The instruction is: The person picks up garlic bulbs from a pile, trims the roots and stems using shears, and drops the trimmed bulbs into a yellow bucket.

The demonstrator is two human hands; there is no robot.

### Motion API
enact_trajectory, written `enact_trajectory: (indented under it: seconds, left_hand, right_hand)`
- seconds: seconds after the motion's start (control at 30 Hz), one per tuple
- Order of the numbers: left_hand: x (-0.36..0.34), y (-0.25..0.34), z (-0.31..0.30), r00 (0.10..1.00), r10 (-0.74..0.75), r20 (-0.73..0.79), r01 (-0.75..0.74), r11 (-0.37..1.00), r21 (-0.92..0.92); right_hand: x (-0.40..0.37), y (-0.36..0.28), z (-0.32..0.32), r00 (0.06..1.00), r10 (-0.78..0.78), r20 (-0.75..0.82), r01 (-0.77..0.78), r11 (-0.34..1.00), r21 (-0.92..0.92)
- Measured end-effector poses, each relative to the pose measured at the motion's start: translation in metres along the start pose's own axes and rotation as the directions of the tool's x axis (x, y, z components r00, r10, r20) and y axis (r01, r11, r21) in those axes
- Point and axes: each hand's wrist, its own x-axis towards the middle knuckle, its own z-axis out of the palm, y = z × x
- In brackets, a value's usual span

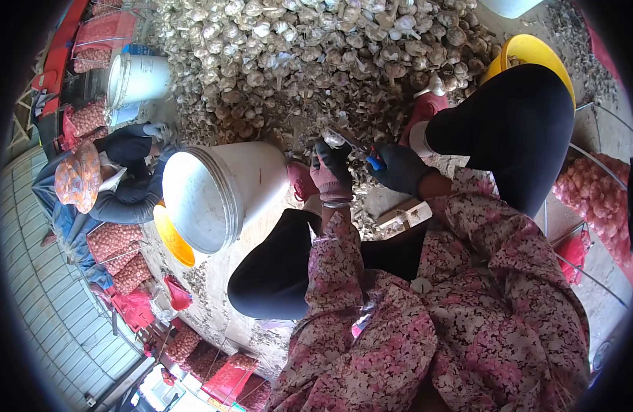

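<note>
My left hand [332, 172], in a dark and reddish glove, is closed around a garlic bulb [334, 139] in front of my knees. Beside it my right hand [401, 169], in a dark glove, grips blue-handled shears [375, 163]. Their metal blades point toward the bulb and overlap its edge in this view. Beyond both hands rises a large heap of garlic bulbs [296, 48], with stalks and dry skins scattered at its near side.
Left of me stands a white bucket [261, 178] beside a yellow one [172, 237]. Another yellow bucket [536, 48] is behind my right knee. A person in an orange patterned hat [78, 176] sits at the left. Filled mesh sacks [594, 199] lie at the right.
</note>
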Motion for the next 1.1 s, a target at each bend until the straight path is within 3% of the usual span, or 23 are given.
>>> enact_trajectory:
  seconds: [0.07, 0.1, 0.13, 0.17, 0.2, 0.23, 0.27, 0.3, 0.33, 0.37, 0.4, 0.43, 0.5, 0.53, 0.57, 0.63, 0.67, 0.73, 0.77, 0.87, 0.93, 1.03, 1.1]
  left_hand:
    - [0.022, -0.043, -0.028, 0.900, 0.324, 0.291, -0.430, 0.772, 0.468]
    - [0.015, -0.041, -0.016, 0.941, 0.263, 0.211, -0.278, 0.960, 0.045]
    - [0.008, -0.021, -0.002, 0.941, 0.261, 0.216, -0.276, 0.960, 0.043]
    - [-0.002, 0.006, 0.013, 0.984, 0.074, 0.162, 0.011, 0.882, -0.470]
    - [-0.006, 0.024, 0.016, 0.972, -0.109, 0.206, 0.234, 0.481, -0.845]
    - [0.006, 0.027, 0.001, 0.911, 0.113, 0.397, 0.277, 0.545, -0.791]
    - [0.019, 0.035, -0.020, 0.890, 0.030, 0.455, 0.432, 0.263, -0.863]
    - [0.020, 0.052, -0.035, 0.929, 0.090, 0.358, 0.285, 0.443, -0.850]
    - [0.024, 0.078, -0.048, 0.809, 0.373, 0.454, 0.080, 0.695, -0.714]
    - [0.019, 0.102, -0.060, 0.958, 0.286, -0.006, -0.203, 0.664, -0.720]
    - [0.025, 0.132, -0.064, 0.746, 0.582, 0.322, 0.280, 0.164, -0.946]
    - [0.019, 0.143, -0.079, 0.887, 0.444, 0.128, 0.003, 0.270, -0.963]
    - [0.020, 0.153, -0.048, 0.916, 0.390, 0.092, -0.121, 0.487, -0.865]
    - [0.028, 0.148, -0.034, 0.953, 0.293, 0.081, -0.110, 0.582, -0.806]
    - [0.052, 0.124, -0.034, 0.889, 0.249, 0.385, 0.283, 0.364, -0.888]
    - [0.085, 0.066, -0.012, 0.988, 0.054, 0.143, 0.011, 0.907, -0.422]
    - [0.098, 0.047, 0.010, 0.939, 0.302, 0.166, -0.341, 0.887, 0.311]
    - [0.129, 0.019, 0.050, 0.975, 0.085, 0.206, -0.108, 0.989, 0.101]
    - [0.139, 0.022, 0.083, 0.972, -0.223, 0.074, 0.222, 0.975, 0.030]
    - [0.213, -0.029, 0.121, 0.911, -0.409, 0.047, 0.397, 0.903, 0.166]
    - [0.263, -0.059, 0.138, 0.779, -0.601, -0.180, 0.600, 0.631, 0.491]
    - [0.306, -0.111, 0.154, 0.824, -0.502, -0.263, 0.496, 0.413, 0.764]
    - [0.315, -0.124, 0.137, 0.837, -0.490, -0.243, 0.496, 0.494, 0.714]
  right_hand:
    - [0.010, 0.005, 0.005, 0.992, 0.120, 0.027, -0.120, 0.993, -0.010]
    - [0.014, 0.010, 0.013, 0.991, 0.133, 0.017, -0.132, 0.990, -0.058]
    - [0.015, 0.014, 0.018, 0.989, 0.150, 0.013, -0.148, 0.983, -0.105]
    - [0.010, 0.012, 0.019, 0.988, 0.151, 0.021, -0.148, 0.983, -0.106]
    - [0.005, 0.008, 0.018, 0.990, 0.138, -0.002, -0.138, 0.990, -0.032]
    - [0.003, 0.004, 0.017, 0.992, 0.120, -0.030, -0.119, 0.992, 0.040]
    - [0.004, 0.003, 0.017, 0.994, 0.106, -0.024, -0.105, 0.994, 0.037]
    - [0.003, 0.005, 0.019, 0.973, 0.226, 0.048, -0.231, 0.946, 0.228]
    - [0.004, 0.011, 0.020, 0.933, 0.332, 0.138, -0.360, 0.843, 0.399]
    - [0.006, 0.026, 0.032, 0.923, 0.359, 0.136, -0.379, 0.800, 0.464]
    - [0.007, 0.027, 0.030, 0.921, 0.365, 0.134, -0.384, 0.797, 0.465]
    - [0.008, 0.024, 0.027, 0.882, 0.439, 0.175, -0.450, 0.668, 0.592]
    - [0.014, 0.006, 0.017, 0.836, 0.505, 0.213, -0.438, 0.380, 0.815]
    - [0.022, 0.012, 0.023, 0.809, 0.543, 0.224, -0.447, 0.321, 0.835]
    - [0.027, 0.017, 0.031, 0.801, 0.566, 0.196, -0.403, 0.268, 0.875]
    - [0.032, 0.021, 0.038, 0.780, 0.602, 0.171, -0.360, 0.208, 0.909]
    - [0.032, 0.023, 0.038, 0.786, 0.589, 0.185, -0.325, 0.141, 0.935]
    - [0.034, 0.026, 0.036, 0.786, 0.588, 0.189, -0.284, 0.073, 0.956]
    - [0.035, 0.027, 0.034, 0.774, 0.602, 0.197, -0.289, 0.059, 0.956]
    - [0.038, 0.027, 0.025, 0.746, 0.626, 0.228, -0.297, 0.006, 0.955]
    - [0.041, 0.030, 0.028, 0.748, 0.621, 0.232, -0.241, -0.072, 0.968]
    - [0.047, 0.025, 0.020, 0.746, 0.633, 0.206, -0.240, -0.033, 0.970]
    - [0.048, 0.023, 0.016, 0.741, 0.640, 0.204, -0.265, -0.001, 0.964]
